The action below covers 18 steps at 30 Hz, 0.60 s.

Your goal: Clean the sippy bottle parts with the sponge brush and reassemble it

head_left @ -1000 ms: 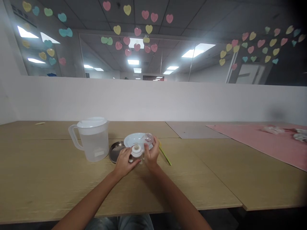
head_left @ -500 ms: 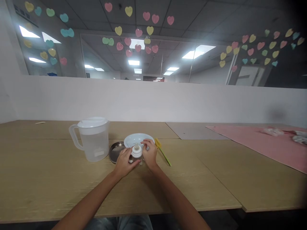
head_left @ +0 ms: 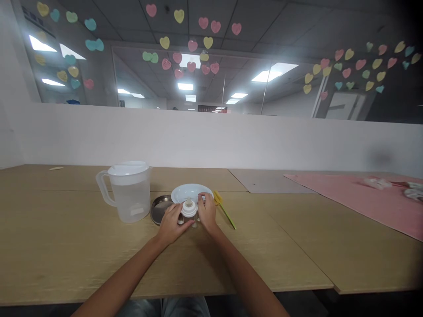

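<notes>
A small baby bottle (head_left: 189,209) with a white collar, a pale nipple on top and a clear body stands upright on the table between my hands. My left hand (head_left: 171,223) is closed around its left side, the thumb across the front. At the right side of the bottle is my right hand (head_left: 207,213), its fingers curled together against the side; part of that grip is hidden. Just behind the bottle lies a white plate (head_left: 180,190), and a round metal dish (head_left: 158,209) sits to the left. A brush with a yellow head and green handle (head_left: 227,216) lies right of my right hand.
A translucent lidded pitcher (head_left: 130,193) with liquid in it stands at the left. A pink cloth (head_left: 363,198) covers the table's far right, with crumpled items on it. A white wall (head_left: 211,138) runs along the back, below a window with heart stickers.
My right hand's fingers have drawn closer together and shifted slightly right at the bottle's side. My left hand and the bottle stay in nearly the same place.
</notes>
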Available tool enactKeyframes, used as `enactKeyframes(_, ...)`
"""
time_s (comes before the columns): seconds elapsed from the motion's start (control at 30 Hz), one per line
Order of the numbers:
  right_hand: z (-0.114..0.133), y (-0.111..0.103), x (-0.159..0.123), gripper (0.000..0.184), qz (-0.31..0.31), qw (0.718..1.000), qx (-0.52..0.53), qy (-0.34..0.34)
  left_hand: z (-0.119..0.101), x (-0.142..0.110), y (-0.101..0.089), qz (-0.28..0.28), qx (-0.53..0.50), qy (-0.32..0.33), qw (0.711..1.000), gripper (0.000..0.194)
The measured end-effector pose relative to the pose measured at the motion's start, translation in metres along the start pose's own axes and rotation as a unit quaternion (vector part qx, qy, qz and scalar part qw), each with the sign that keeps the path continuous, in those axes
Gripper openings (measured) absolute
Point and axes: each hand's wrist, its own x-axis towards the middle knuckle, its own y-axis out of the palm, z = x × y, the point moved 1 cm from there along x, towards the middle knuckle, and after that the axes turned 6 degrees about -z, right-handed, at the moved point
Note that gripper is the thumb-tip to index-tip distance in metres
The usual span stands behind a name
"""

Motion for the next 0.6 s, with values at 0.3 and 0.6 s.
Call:
enactKeyframes(0.3,0.028,-0.01,-0.007,0.027,0.093,0.984,-0.006,-0.151,0.002,0.0,0.001,-0.002,-0.011,-0.01,1.0,0.049)
enactKeyframes(0.6,0.039,-0.006,-0.008,0.028,0.12,0.988,0.056,-0.079,0.008,-0.001,0.001,-0.031,-0.085,-0.028,0.995,0.04)
